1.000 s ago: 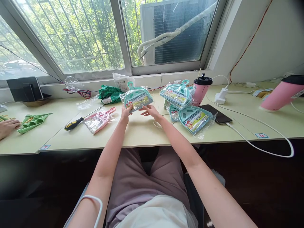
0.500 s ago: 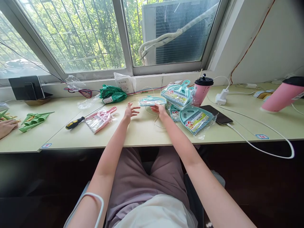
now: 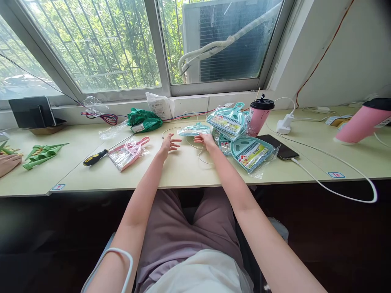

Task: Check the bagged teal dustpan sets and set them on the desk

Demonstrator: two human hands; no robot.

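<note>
Pale green desk (image 3: 183,171) runs under a barred window (image 3: 100,44), trees outside, AC unit (image 3: 232,40) behind the right pane. Far left: another person's hand (image 3: 9,162) at the desk edge, folded green leaf pieces (image 3: 42,154) beside it, dark tablet on a stand (image 3: 32,113) near the sill. Next, a black-and-yellow screwdriver (image 3: 95,157), then a pink dustpan set in clear wrap (image 3: 128,152) lying flat. Crumpled green bag (image 3: 144,120) and white packet (image 3: 160,106) at the sill. Centre: left hand (image 3: 168,144) fingers spread, hovering just above the desk, holding nothing. Teal dustpan set in plastic (image 3: 194,130) lies flat on the desk between the hands, toward the window; right hand (image 3: 207,140) rests on its near right edge, fingers loosely extended, grip not clear. Thin white cord (image 3: 200,154) loops under the right hand. Right of that, a pile of wrapped teal dustpan sets (image 3: 241,138), a pink cup with black lid (image 3: 259,114), a black phone (image 3: 279,147) on a white charging cable (image 3: 336,179), a white plug (image 3: 284,124), pink cylinder (image 3: 363,120) far right. White wall on the right.
</note>
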